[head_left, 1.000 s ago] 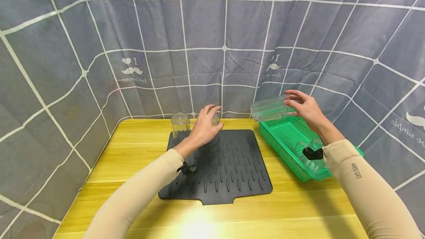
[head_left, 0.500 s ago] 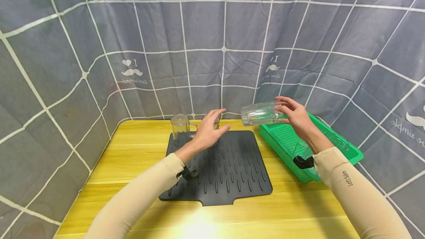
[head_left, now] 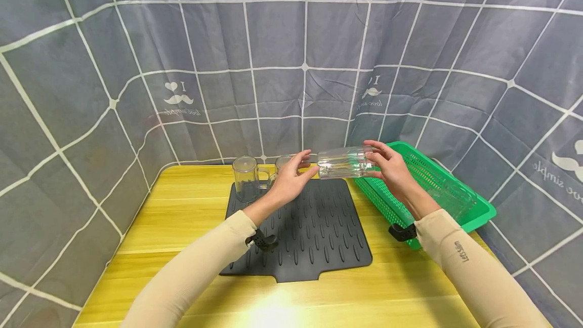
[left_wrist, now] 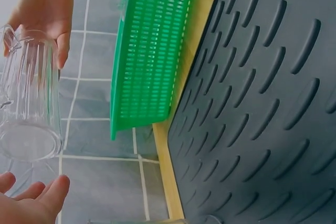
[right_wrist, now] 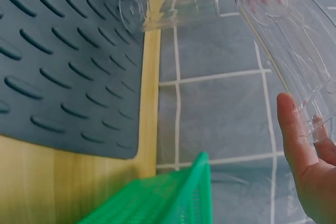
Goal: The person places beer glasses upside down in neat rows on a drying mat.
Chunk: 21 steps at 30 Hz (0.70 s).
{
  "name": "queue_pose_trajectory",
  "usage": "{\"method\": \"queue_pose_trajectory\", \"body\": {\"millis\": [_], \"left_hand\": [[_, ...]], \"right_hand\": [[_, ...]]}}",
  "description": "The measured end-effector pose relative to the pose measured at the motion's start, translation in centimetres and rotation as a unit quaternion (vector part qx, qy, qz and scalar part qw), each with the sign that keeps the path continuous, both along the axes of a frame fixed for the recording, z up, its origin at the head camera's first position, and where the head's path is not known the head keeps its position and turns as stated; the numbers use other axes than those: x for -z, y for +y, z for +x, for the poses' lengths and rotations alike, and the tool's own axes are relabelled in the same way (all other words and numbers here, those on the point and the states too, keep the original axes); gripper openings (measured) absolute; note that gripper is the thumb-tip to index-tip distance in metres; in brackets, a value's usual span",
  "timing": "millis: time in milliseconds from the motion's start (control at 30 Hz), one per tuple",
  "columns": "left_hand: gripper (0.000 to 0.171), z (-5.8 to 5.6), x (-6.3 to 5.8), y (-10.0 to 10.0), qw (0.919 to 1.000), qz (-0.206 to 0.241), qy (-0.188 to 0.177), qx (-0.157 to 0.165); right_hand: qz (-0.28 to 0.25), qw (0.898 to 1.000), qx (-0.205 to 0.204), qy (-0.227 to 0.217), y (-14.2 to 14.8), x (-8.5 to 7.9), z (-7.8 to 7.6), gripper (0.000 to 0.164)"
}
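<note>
A clear glass mug (head_left: 341, 162) lies sideways in the air over the back right of the black drying mat (head_left: 314, 237). My right hand (head_left: 395, 173) grips it round the rim end, and the mug's handle (left_wrist: 9, 40) shows in the left wrist view. At the base end my left hand (head_left: 290, 180) is held with fingers spread, its fingertips right by the glass. On the mat's back left stands another glass mug (head_left: 246, 180), upside down. A further mug (head_left: 282, 161) beside it is partly hidden behind my left hand.
A green plastic basket (head_left: 378, 200) stands right of the mat, with clear glassware (head_left: 455, 199) inside it, partly hidden by my right arm. The wooden table (head_left: 182, 206) ends at a grey checked curtain (head_left: 282, 39) on the back and sides.
My right hand has carried the mug leftward from above the basket to over the mat's edge. My left hand has shifted slightly right and lower, so its fingers now meet the mug's base end.
</note>
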<state>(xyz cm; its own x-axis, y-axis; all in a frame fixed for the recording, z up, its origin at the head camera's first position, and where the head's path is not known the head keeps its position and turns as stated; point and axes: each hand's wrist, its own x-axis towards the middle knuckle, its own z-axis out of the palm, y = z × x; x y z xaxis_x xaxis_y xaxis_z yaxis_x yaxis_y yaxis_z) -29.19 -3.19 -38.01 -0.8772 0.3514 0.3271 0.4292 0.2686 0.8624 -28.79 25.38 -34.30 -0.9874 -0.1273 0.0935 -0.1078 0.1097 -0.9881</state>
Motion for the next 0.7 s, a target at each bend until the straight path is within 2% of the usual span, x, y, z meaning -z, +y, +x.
{"method": "queue_pose_trajectory", "body": {"millis": [233, 433, 700], "left_hand": [[0.062, 0.1, 0.3, 0.0, 0.999, 0.014, -0.043, 0.006], [0.061, 0.0, 0.2, -0.1, 0.9968, 0.032, -0.073, 0.014], [0.058, -0.4, 0.4, -0.2, 0.9957, 0.045, -0.08, 0.007]], "right_hand": [[-0.038, 0.999, -0.012, -0.015, -1.4, 0.8, 0.1, 0.037], [-0.049, 0.998, -0.014, -0.025, -2.0, 1.4, 0.2, 0.039], [-0.064, 0.997, -0.027, -0.044, -2.1, 2.3, 0.1, 0.045]]}}
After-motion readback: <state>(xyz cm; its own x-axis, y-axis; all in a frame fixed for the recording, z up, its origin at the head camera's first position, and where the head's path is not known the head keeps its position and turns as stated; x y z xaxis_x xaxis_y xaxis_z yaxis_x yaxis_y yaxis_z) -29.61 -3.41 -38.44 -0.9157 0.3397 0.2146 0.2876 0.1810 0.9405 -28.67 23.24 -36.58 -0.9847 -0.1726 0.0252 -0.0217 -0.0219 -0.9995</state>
